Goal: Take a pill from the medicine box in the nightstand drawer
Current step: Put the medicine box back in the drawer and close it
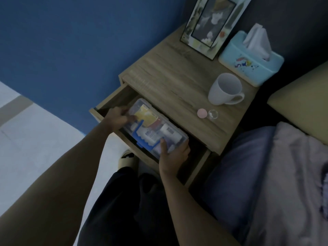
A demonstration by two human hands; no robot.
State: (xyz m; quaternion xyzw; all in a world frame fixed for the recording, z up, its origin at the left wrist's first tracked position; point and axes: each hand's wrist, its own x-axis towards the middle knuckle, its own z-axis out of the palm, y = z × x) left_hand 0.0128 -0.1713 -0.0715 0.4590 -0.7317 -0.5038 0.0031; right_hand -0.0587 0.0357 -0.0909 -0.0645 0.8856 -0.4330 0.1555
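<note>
Dim bedroom, blue wall behind, wooden nightstand (179, 82) wedged beside a bed (284, 174) with grey-pink bedding and a blue pillow. Nightstand drawer (110, 102) is pulled open.

Medicine box (158, 128): clear plastic, blue latch and handle on its near long side, lid shut as far as I can tell. It sits in or just over the open drawer, angled diagonally. Through the plastic: a yellow sachet at the far-left end, white bottles and packets along the middle and right. No individual pill resolvable inside at this light level.

Left hand (118, 118): fingers curled around the box's far-left end, touching it. Right hand (173, 153): wrapped on the near-right end, thumb pressed flat on the lid, remaining fingers under or behind the edge. Both hands clamp the box between them.

On the nightstand top: white mug (225, 89) upright, handle toward the bed; light-blue tissue box (250, 63) behind it with a tissue sticking up; framed picture (211, 25) leaning at the back. Near the front edge, a small pink round cap (202, 113) just beside a small clear glass vessel (212, 114), white speck in it, probably a pill but too small to confirm.

Bottom of view: dark trousers, one slipper on the pale floor.
</note>
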